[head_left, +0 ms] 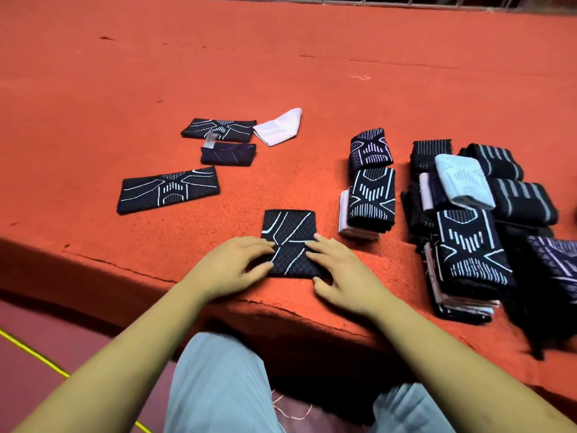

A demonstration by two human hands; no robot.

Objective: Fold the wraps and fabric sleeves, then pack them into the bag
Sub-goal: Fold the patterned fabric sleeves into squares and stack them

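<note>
I see my left hand [240,260] and right hand [340,270] both spread flat, grasping nothing, fingers pressing the near half of a dark patterned sleeve [288,228] at the red table's [312,73] near edge; folded stacks [371,195] lie just right of it

This looks like a textile packing workshop rather than a home. A very wide surface [281,57] covered in worn orange-red felt, cracked along its near edge, carries many near-identical black knitted sleeves [290,226] with white line patterns. Folded ones are heaped in a tall pile [468,245] at the right, with a smaller stack [371,195] beside it. A loose thread scrap [360,77] lies on the felt. Metal bars [406,0] run along the far edge. Below is a dark red floor [46,323] crossed by a yellow cable [31,351].
</note>
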